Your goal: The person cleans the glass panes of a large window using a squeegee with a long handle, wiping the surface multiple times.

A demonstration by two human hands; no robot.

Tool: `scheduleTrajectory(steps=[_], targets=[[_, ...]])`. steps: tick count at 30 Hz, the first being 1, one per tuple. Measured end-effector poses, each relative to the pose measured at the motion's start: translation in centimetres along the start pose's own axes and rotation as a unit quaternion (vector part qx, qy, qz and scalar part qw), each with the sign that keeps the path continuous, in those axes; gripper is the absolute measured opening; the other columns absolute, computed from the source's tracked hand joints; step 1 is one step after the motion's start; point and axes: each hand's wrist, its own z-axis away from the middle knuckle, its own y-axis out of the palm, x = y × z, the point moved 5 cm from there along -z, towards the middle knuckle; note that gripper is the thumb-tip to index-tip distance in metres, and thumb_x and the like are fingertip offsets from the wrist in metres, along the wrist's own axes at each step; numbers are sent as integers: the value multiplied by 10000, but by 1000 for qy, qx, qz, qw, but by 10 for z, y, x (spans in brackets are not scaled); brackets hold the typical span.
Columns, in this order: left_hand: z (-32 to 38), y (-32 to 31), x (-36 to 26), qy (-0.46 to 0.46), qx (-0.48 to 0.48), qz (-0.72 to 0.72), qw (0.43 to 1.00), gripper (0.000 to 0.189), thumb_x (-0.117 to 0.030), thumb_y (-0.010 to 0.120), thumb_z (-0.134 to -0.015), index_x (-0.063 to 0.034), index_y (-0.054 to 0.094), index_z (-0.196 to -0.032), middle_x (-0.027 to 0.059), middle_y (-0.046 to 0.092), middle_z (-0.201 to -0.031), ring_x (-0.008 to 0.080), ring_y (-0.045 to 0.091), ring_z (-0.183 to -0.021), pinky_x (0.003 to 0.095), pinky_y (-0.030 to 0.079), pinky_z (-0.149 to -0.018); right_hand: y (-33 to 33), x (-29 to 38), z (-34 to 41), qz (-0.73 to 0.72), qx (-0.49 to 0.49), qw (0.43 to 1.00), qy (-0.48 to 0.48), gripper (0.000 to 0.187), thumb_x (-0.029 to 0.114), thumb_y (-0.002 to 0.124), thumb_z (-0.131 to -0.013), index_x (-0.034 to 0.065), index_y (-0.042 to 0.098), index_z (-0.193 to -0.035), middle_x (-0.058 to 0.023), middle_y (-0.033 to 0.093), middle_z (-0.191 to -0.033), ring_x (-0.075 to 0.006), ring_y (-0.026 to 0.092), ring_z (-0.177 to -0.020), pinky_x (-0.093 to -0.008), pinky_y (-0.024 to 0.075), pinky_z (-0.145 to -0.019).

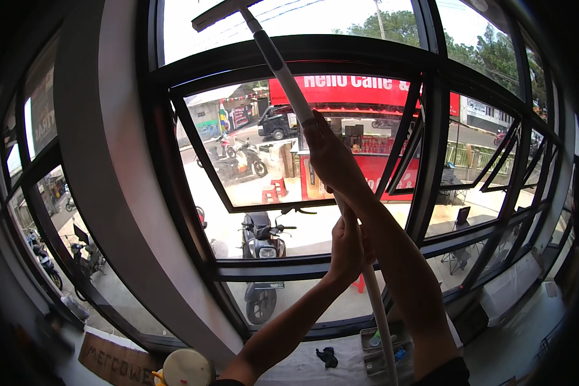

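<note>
Both my hands are wrapped around a long white telescopic pole [292, 91] that runs diagonally up in front of the window. My right hand [330, 159] grips it higher up, just under its grey collar. Lower down, my left hand [347, 248] is closed around the same pole. At the top end is a wide cleaning head [217, 15], partly cut off by the upper rim of the view. It stands before the upper window pane [309, 24]; whether it touches the glass cannot be told. Below my hands, the pole continues past the bottom edge.
A black-framed awning window [275, 208] is tilted outward behind the pole. Below lie a black cloth [327, 357] and wire-look trays [374, 340] on a pale covered surface [294, 359]. A round-topped container [188, 366] and a brown doormat [116, 357] are lower left. Outside stands a motorcycle [263, 241].
</note>
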Motion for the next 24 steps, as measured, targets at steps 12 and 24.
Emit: scheduleTrajectory(steps=[12,24], targets=[[-51,47,-54,44,82,52,994,459,-500,378,-1008,-87,495,-1172,63,595,-967,178,627,-836,332,532,-677,-38,46,-73,81,13,996,-23,372,351,248,-1022,72,438,-1177,-179,615,-788,-275,594,-445,-365,469,-312],[-50,87,-62,410,47,-424,806,331,-14,631,-882,-13,444,-1155,90,504,-1049,166,558,-975,294,503,-756,-44,32,-92,234,-41,938,-253,203,177,367,-995,37,475,-1096,-154,602,-826,-315,637,-574,-430,534,-458]])
